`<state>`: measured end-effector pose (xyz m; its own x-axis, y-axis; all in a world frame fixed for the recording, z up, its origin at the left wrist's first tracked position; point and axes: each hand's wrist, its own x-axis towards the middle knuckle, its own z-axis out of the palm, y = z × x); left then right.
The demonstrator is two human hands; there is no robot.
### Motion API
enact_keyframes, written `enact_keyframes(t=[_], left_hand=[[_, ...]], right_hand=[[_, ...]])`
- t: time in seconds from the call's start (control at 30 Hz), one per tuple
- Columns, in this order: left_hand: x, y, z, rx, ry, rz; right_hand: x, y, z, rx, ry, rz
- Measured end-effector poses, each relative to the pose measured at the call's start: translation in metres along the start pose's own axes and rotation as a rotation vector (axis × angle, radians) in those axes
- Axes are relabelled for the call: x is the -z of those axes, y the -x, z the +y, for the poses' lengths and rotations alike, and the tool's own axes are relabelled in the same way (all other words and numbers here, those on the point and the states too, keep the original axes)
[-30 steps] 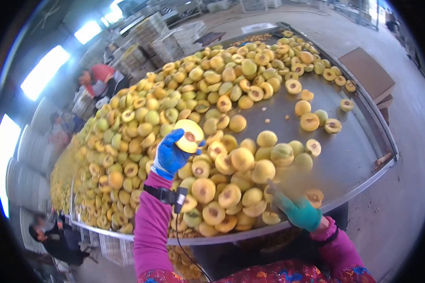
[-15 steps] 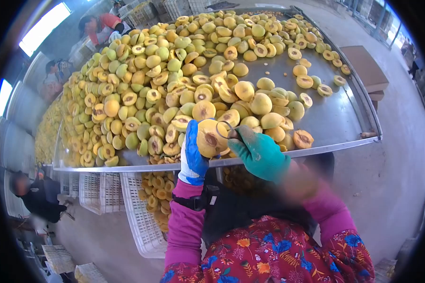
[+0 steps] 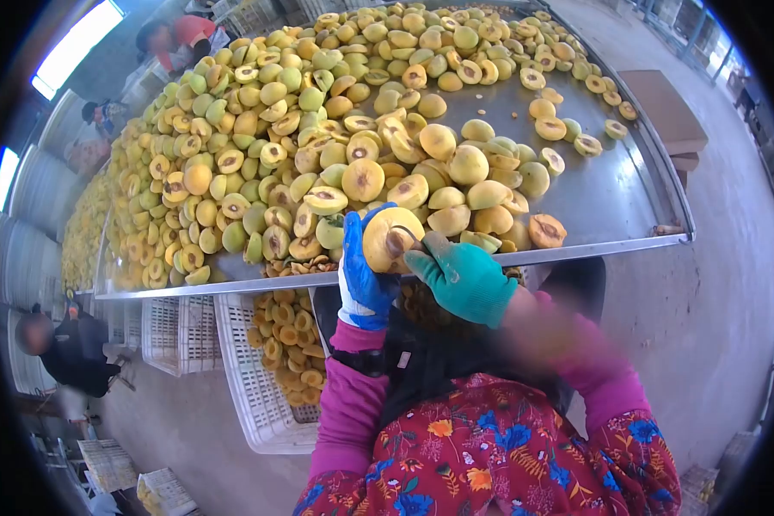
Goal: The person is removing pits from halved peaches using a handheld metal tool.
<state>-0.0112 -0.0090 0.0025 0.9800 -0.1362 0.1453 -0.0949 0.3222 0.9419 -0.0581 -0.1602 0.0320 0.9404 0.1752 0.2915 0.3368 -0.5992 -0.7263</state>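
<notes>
My left hand (image 3: 363,279), in a blue and white glove, is closed around a halved yellow peach (image 3: 378,243), its cut face turned toward my other hand. In a green glove, my right hand (image 3: 466,279) grips a thin curved wire pitting tool (image 3: 409,230). The wire loop lies against the cut face at the brown centre; its handle is hidden in my fingers. Both hands are just above the table's near edge. Behind them spreads a large heap of peach halves (image 3: 258,146).
The metal table (image 3: 606,193) has a raised rim. Below it stands a white crate (image 3: 258,413) holding peach halves (image 3: 288,344). More crates (image 3: 181,335) are at the left. A cardboard box (image 3: 662,112) stands beyond the right rim. Other people (image 3: 77,353) are at the left.
The wire tool has moved from the upper right rim of the peach half onto its brown centre. My right hand has come closer to my left. The whole view has shifted slightly.
</notes>
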Motion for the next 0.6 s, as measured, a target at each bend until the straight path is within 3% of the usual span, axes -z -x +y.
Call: enact_keyframes(t=[0.03,0.1,0.13,0.23,0.3,0.4,0.43,0.47,0.53,0.6], left_hand=[[0.001,0.0,-0.001,0.006,-0.001,-0.001],[0.004,0.001,0.0,-0.267,-0.567,-0.071],[0.004,0.002,-0.002,-0.259,-0.566,-0.074],[0.0,-0.001,0.003,-0.258,-0.451,-0.059],[-0.001,-0.002,0.013,0.021,-0.133,-0.058],[0.011,-0.007,0.011,0.085,-0.217,-0.208],[0.008,-0.006,0.008,0.226,0.166,-0.077],[0.003,0.004,0.006,-0.007,-0.098,-0.019],[-0.007,0.013,0.004,-0.088,-0.205,0.105],[0.008,0.011,-0.015,-0.163,-0.224,0.092]], right_hand=[[-0.002,0.001,0.0,0.004,-0.016,0.025],[-0.005,0.004,0.002,0.011,-0.025,0.023],[-0.007,0.006,0.003,0.021,-0.031,0.025],[-0.004,0.007,0.005,-0.1,-0.088,-0.122],[-0.013,0.011,0.011,-0.129,-0.162,-0.098],[-0.02,0.015,0.007,-0.187,-0.272,-0.037],[-0.022,0.016,0.002,-0.233,-0.316,-0.011],[-0.024,0.016,0.0,-0.241,-0.321,-0.001],[-0.028,0.015,-0.003,-0.208,-0.375,-0.116],[-0.041,0.015,-0.004,-0.26,-0.428,-0.081]])
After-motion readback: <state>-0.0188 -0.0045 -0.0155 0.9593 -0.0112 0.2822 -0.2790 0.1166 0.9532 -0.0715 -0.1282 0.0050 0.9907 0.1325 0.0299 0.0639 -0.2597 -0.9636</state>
